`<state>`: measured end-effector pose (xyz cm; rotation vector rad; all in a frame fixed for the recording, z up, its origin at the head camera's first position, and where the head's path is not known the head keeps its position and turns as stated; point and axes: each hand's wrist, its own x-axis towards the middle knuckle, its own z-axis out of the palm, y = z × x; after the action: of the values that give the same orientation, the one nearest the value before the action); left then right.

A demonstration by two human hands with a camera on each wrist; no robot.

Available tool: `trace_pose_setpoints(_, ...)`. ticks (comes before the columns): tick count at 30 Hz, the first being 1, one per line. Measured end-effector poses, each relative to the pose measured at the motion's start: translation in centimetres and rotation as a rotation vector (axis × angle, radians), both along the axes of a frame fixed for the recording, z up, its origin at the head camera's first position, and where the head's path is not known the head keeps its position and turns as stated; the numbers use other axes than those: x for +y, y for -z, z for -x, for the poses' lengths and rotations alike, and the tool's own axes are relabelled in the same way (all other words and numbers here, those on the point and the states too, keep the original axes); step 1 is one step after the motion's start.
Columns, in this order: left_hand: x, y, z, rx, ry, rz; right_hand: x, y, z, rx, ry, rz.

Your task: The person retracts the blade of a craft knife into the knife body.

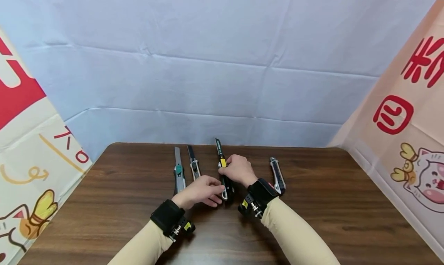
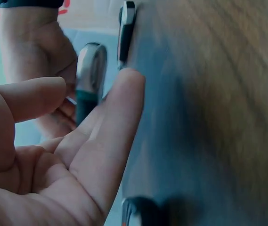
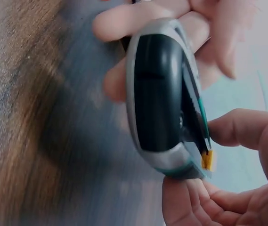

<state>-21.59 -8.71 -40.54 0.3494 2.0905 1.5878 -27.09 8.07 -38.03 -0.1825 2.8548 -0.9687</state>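
Observation:
My right hand pinches a utility knife with a black body, a yellow slider and its dark blade out, pointing away from me. In the right wrist view the rounded black and grey butt of this knife faces the camera, thumb and fingers of the right hand at its far part. My left hand is beside the knife's near end. In the left wrist view the left hand has its fingers extended and its thumb apart, overlapping the lower part of the knife.
To the left lie a grey utility knife with a green slider and a silver-and-black one, both blades out. A fourth, silver and dark knife lies to the right, no long blade showing. The brown wooden table meets a pale cloth behind.

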Motion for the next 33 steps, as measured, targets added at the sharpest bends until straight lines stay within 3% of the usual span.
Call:
trace_pose_setpoints(13,2.0,0.8,-0.2,-0.021,0.036,-0.062,1.3,-0.5,-1.1,-0.017,0.026,-0.003)
trace_pose_setpoints(22,2.9,0.9,-0.3,-0.03,0.013,-0.097,3.4,-0.6,-1.5,-0.032,0.027,0.051)
trace_pose_setpoints(27,3.5,0.9,-0.6,-0.028,0.027,-0.119,5.1,-0.7,-1.4,-0.048,0.031,0.153)
trace_pose_setpoints(33,4.8,0.7,-0.8,-0.022,0.06,-0.132,6.6,-0.5,-1.3,-0.118,0.006,0.36)
